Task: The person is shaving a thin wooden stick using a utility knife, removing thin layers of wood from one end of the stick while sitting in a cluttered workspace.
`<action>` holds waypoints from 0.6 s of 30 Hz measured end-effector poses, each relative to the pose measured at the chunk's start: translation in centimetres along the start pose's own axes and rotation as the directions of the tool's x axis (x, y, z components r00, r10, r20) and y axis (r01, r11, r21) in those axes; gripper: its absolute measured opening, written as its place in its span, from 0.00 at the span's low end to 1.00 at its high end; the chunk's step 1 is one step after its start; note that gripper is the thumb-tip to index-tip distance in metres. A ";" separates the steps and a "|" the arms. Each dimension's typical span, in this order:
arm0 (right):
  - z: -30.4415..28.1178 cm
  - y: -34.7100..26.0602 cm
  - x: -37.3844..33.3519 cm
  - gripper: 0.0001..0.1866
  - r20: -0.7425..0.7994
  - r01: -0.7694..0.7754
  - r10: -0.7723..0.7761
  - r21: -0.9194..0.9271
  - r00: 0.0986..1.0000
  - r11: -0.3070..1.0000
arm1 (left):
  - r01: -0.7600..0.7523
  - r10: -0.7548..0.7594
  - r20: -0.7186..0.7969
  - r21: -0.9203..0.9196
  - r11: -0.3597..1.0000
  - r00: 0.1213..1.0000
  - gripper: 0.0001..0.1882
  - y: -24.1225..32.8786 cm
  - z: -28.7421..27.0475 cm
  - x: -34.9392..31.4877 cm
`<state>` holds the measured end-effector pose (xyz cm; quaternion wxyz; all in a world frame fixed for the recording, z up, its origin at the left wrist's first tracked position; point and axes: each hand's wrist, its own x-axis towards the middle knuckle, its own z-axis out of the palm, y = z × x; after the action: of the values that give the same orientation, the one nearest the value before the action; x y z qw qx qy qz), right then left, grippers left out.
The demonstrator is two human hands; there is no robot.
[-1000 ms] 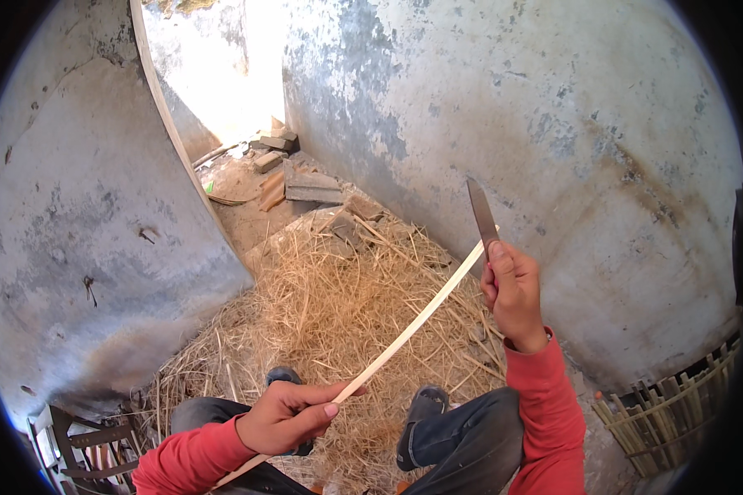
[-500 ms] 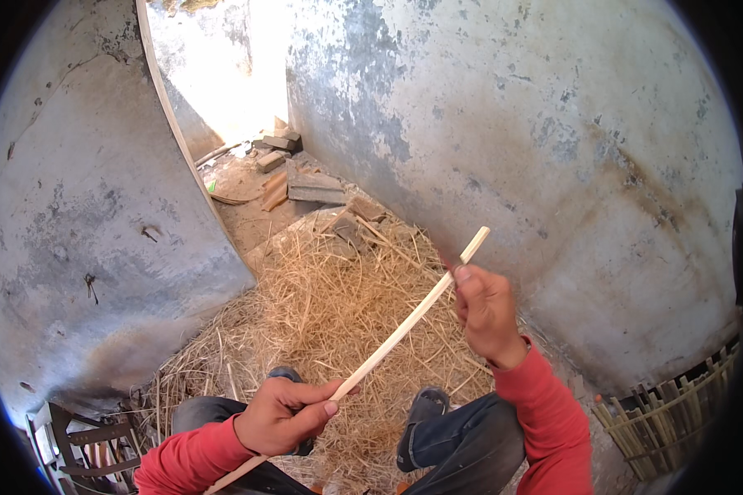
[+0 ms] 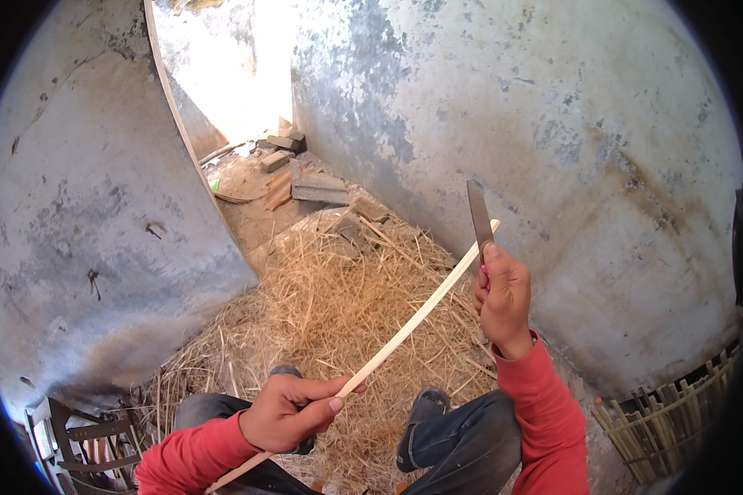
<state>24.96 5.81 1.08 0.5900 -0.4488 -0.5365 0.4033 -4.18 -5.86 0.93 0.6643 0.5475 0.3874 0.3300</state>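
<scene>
A long pale strip of split wood, like bamboo [image 3: 421,314], slants from beside my left forearm up to the right. My left hand [image 3: 293,412] is closed round its lower part, thumb on top. In my right hand [image 3: 504,295] is a knife [image 3: 478,216] with a dark, broad blade pointing up; a bit of pink shows on the handle in my fist. The blade crosses the strip close to its upper end, and I cannot tell whether the edge touches it. The strip bows slightly.
Dry shavings [image 3: 330,305] cover the floor round my sandalled feet [image 3: 425,408]. Bricks and broken blocks [image 3: 320,188] lie by the bright doorway. A slatted basket [image 3: 664,417] stands at right, a dark chair-like frame [image 3: 99,445] at left. Worn walls [image 3: 570,148] rise on both sides.
My right hand has shifted slightly right and down. The knife has swung upright, so its blade now shows plainly. My left hand keeps its hold on the strip, nearly unmoved.
</scene>
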 end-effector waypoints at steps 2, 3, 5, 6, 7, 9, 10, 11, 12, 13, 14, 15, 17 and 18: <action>0.5 0.1 -0.6 0.22 0.041 0.055 -0.051 -0.096 0.998 0.994 | 0.001 -0.001 -0.004 -0.006 1.000 1.000 0.18 0.2 0.1 0.0; 0.9 0.2 -1.1 0.22 0.087 0.114 -0.099 -0.189 0.991 0.975 | 0.000 0.000 -0.006 -0.013 1.000 1.000 0.18 0.2 0.1 0.0; 1.7 0.3 -2.2 0.21 0.175 0.175 -0.138 -0.215 0.975 0.961 | 0.005 -0.005 -0.004 -0.026 1.000 1.000 0.18 0.3 0.1 0.1; 2.2 0.2 -2.7 0.21 0.262 0.237 -0.173 -0.234 0.949 0.943 | 0.010 -0.011 -0.001 -0.037 0.999 1.000 0.19 0.3 0.1 0.2; 2.7 -0.2 -3.3 0.21 0.267 0.237 -0.172 -0.232 0.948 0.944 | 0.011 -0.011 -0.006 -0.039 0.999 1.000 0.19 0.4 0.2 0.2; 3.8 -1.5 -4.3 0.19 0.378 0.290 -0.167 -0.295 0.910 0.911 | 0.030 -0.033 -0.028 -0.094 0.995 0.999 0.19 0.8 0.6 0.5; 4.3 -1.6 -4.8 0.19 0.382 0.289 -0.165 -0.295 0.909 0.910 | 0.030 -0.033 -0.030 -0.098 0.995 0.999 0.19 1.0 0.7 0.7; 4.8 -1.7 -5.4 0.18 0.448 0.281 -0.139 -0.268 0.883 0.922 | 0.006 -0.009 -0.037 -0.075 0.997 0.999 0.19 1.1 0.7 1.0; 5.4 -1.7 -5.8 0.17 0.512 0.270 -0.115 -0.240 0.852 0.932 | -0.017 0.014 -0.044 -0.052 0.999 0.999 0.19 1.0 0.8 1.2; 5.9 -1.7 -6.2 0.16 0.516 0.273 -0.156 -0.158 0.842 0.949 | -0.017 0.014 -0.045 -0.052 0.999 0.999 0.19 1.0 0.8 1.4; 5.9 -1.7 -6.3 0.16 0.516 0.273 -0.157 -0.158 0.842 0.949 | -0.042 0.039 -0.050 -0.059 0.997 0.998 0.19 0.9 0.9 1.6; 5.9 -1.5 -6.3 0.17 0.514 0.244 -0.135 -0.151 0.847 0.958 | -0.067 0.064 -0.054 -0.066 0.996 0.997 0.19 0.9 0.9 1.8; 6.0 -0.7 -5.9 0.18 0.519 0.213 -0.116 -0.130 0.847 0.969 | -0.069 0.065 -0.065 -0.052 0.996 0.996 0.19 1.2 1.0 1.9; 5.5 -0.2 -5.3 0.18 0.455 0.056 -0.025 -0.054 0.890 0.997 | -0.072 0.069 -0.066 -0.041 0.997 0.995 0.19 1.4 0.9 1.9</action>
<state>18.97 1.22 -0.06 0.4418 -0.3502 -0.6816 0.4665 -2.48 -4.45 2.08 0.6509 0.5356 0.3819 0.3790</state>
